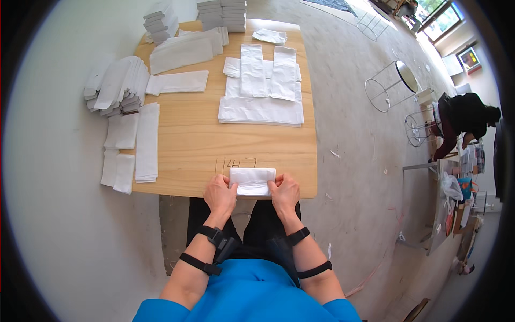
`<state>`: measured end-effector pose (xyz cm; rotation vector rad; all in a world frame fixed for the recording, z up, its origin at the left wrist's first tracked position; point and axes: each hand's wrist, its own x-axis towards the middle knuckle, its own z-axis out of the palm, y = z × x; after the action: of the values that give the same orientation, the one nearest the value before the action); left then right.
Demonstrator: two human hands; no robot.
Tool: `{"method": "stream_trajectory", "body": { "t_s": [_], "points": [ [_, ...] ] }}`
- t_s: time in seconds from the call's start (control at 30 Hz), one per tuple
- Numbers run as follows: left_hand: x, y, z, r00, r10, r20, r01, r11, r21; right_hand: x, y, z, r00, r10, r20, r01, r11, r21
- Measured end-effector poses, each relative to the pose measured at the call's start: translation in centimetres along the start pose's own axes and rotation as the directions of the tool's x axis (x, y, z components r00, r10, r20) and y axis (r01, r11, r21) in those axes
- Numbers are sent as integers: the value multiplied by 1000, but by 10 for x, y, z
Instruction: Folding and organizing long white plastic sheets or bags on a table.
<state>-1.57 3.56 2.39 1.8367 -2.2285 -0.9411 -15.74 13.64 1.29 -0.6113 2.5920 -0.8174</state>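
At the near edge of the wooden table, a small folded white paper [252, 178] lies flat between my two hands. My left hand [220, 194] pinches its left end, thumb on top and fingers curled under or behind. The right end is gripped the same way by my right hand [285, 192]. Both hands sit close to the table's front edge. Whether the paper is one piece or a few layers, I cannot tell.
Farther back lies a spread stack of white papers [257, 111]. Folded bundles [120, 86] and long strips [147, 142] line the table's [188, 147] left side by the wall. Paper piles [221, 15] stand at the back. Rightward are a round stool [406, 76] and a bending person [465, 118].
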Motion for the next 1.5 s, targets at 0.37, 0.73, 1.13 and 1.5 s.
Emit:
{"method": "stream_trajectory", "body": {
  "t_s": [0.37, 0.73, 1.13, 1.5],
  "points": [
    [-10, 11, 12, 984, -172, 38, 173, 900, -401, 4, 0, 1, 999, -30, 12, 29, 1000, 3],
    [-6, -6, 24, 976, 48, 211, 81, 826, -558, 6, 2, -5, 998, 8, 58, -13, 995, 95],
    [8, -11, -56, 774, 280, 567, 480, 324, -815, 2, 15, -22, 845, -145, 515, -371, 533, 760],
    [29, -26, -79, 791, 249, 560, 444, 397, -803, 13, -20, -2, 521, -491, 698, -723, 179, 667]
  ]
}}
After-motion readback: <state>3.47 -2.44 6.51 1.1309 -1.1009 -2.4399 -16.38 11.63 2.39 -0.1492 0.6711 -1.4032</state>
